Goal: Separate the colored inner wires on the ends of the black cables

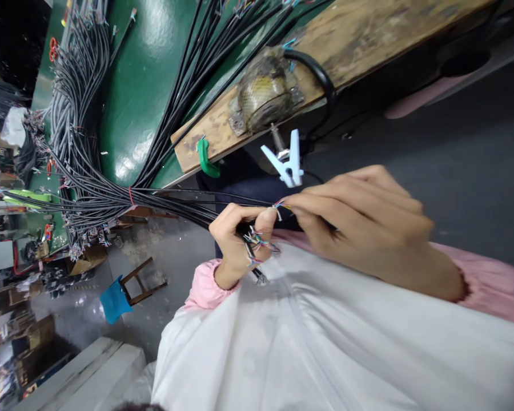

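My left hand (239,235) is closed round a bundle of black cables (180,206). Their stripped ends, with thin coloured wires (257,235), stick out past its thumb. One cable end is held between that thumb and finger, its fine wires (278,206) fanned out. My right hand (360,214) pinches the tips of these wires, fingers bent together. Just above the hands, a light blue clip (286,161) sits on the shaft of a small motor (265,94) fixed to a wooden board.
The wooden board (368,43) runs along the edge of the green table (126,103). A green clamp (206,157) grips its end. Piles of grey and black cables (79,74) lie on the table. A blue-seated stool (115,299) stands on the floor at lower left.
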A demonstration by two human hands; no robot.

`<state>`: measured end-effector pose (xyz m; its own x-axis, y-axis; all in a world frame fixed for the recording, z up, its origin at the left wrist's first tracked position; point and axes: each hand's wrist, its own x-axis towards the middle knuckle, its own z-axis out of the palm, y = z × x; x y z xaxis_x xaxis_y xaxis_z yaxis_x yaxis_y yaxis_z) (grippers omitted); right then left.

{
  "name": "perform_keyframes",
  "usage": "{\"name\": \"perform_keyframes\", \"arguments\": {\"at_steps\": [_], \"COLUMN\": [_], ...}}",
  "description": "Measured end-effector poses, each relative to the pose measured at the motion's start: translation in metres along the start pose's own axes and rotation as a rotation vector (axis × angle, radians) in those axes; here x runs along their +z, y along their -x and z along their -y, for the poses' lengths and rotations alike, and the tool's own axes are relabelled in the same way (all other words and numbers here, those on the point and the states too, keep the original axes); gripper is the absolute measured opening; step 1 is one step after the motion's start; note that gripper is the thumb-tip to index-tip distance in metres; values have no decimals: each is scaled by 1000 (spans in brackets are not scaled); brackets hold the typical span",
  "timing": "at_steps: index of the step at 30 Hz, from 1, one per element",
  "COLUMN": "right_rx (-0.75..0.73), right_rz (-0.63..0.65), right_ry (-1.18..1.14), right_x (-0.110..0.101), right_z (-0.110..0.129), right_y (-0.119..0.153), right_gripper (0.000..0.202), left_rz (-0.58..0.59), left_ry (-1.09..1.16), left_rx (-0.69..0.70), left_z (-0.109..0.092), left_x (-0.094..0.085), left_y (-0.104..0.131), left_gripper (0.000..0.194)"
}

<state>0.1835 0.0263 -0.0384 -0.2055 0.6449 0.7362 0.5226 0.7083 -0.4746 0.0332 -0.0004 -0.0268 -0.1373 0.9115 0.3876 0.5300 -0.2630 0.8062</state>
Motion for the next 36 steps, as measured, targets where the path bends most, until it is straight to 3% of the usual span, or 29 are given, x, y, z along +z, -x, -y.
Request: {"name": "perform_keyframes", "arguments": {"at_steps": [5,11,18,26,36], "right_rx": [22,37,86,169,308], "right_rz": [-54,-114,-171,-111,-110], "right_ry": [38,10,-65,-258,-312], "right_x": [2,4,18,16,23], "right_z": [4,8,2,5,7], "right_y": [-3,-5,5,3,13], "right_gripper": [18,18,16,16,15], "left_rz": [-96,-45,-51,-90,-24], "left_ry": [42,30,38,62,85], "left_rx": [81,-50,-70,-8,26], "left_z": [3,4,1,2,2], "left_x": [8,7,4,3,3], "left_y": [1,1,-1,1,-2], "left_gripper": [30,46,46,40,37]}}
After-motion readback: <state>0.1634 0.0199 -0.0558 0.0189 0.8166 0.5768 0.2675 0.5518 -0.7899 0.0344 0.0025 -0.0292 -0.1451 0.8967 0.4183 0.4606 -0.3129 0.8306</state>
